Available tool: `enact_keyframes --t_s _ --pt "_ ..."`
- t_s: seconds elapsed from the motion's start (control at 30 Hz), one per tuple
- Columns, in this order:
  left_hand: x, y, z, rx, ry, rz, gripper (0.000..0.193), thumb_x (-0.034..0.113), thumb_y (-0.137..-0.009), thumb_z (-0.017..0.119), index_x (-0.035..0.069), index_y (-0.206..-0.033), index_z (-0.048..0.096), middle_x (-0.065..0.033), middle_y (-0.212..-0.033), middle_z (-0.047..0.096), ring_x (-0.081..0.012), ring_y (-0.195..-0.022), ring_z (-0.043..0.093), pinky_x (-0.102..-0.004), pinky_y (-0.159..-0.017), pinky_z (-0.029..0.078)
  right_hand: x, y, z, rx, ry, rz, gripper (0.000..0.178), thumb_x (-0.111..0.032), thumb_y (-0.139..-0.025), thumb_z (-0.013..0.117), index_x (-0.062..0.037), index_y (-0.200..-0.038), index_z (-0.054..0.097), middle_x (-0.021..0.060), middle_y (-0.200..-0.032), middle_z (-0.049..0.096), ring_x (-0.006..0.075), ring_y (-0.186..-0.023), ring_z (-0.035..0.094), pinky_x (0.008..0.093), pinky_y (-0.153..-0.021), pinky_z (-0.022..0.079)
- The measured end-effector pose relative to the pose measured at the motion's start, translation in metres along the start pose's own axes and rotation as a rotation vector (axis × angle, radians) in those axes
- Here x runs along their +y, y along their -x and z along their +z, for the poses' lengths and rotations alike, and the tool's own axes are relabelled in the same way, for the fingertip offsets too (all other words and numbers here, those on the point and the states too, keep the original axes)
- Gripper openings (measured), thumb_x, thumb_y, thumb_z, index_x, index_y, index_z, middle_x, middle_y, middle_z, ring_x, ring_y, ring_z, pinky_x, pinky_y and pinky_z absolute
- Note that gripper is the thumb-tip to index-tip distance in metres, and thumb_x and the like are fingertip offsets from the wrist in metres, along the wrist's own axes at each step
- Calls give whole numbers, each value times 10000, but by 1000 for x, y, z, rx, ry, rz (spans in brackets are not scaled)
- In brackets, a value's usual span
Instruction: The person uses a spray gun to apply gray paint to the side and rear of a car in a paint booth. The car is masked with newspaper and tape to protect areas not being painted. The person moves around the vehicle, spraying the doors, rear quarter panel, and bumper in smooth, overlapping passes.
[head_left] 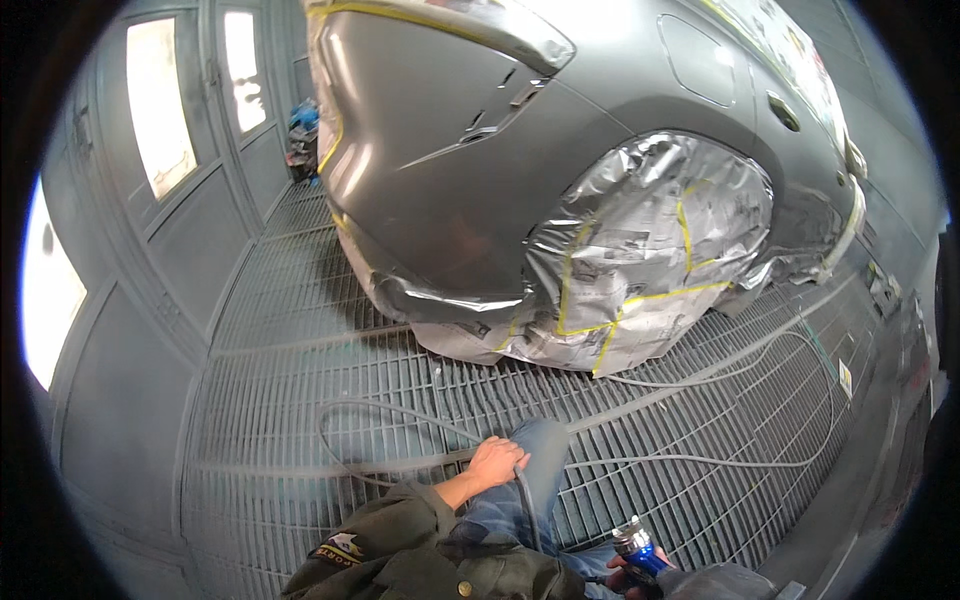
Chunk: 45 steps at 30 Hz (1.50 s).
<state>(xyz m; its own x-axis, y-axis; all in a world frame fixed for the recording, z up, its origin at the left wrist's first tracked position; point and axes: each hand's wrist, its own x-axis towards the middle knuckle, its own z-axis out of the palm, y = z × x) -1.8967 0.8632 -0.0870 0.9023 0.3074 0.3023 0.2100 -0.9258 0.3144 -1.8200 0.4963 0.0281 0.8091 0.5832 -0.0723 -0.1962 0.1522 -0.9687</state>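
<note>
My left hand (497,462) rests over my bent knee, its fingers curled around a grey air hose (529,508). From that hand the hose drops toward my lap. Low in the view, my right hand (622,578) is closed on a spray gun (640,548) with a silver front and a blue body; part of this hand is cut off by the lower edge and my sleeve. Ahead of me stands a grey car (440,190). Its wheel is wrapped in masking paper and film (650,250) edged with yellow tape.
Hose (700,460) loops across the metal floor grating (270,420) on both sides of me. Grey booth doors (200,230) with bright windows line the left. A dark bundle with blue on it (303,140) stands near the car's far left.
</note>
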Motion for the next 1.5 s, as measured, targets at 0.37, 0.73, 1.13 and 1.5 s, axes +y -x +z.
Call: enact_keyframes --t_s 0.37,0.73,1.13,1.5 --pt "0 3 -3 25 41 -22 327 279 -951 575 75 -715 673 -81 -763 654 -263 -801 648 -387 -783 472 0 -19 28 -217 19 152 627 -229 -917 715 -26 -1414 392 149 -1177 635 281 -1049 635 345 -716 576" --pt "-3 3 2 -10 26 -26 294 270 -938 586 82 -730 673 -68 -771 660 -257 -815 648 -388 -793 474 -7 -22 33 -256 4 149 646 -252 -905 728 -43 -1424 405 154 -1163 639 265 -1034 639 334 -670 575" --pt "-4 -1 1 74 -2 13 319 277 -900 640 76 -653 625 -91 -699 632 -301 -741 623 -422 -712 467 -40 -13 5 -178 -180 -89 668 -278 -892 742 -63 -1435 418 160 -1148 643 248 -1017 643 321 -619 573" --pt "-20 -2 28 109 -1 46 326 292 -851 683 65 -631 603 -128 -679 637 -360 -685 630 -482 -641 464 -56 25 -9 501 -100 -508 460 -224 -961 636 -64 -1356 465 138 -1144 641 232 -1016 659 328 -611 580"
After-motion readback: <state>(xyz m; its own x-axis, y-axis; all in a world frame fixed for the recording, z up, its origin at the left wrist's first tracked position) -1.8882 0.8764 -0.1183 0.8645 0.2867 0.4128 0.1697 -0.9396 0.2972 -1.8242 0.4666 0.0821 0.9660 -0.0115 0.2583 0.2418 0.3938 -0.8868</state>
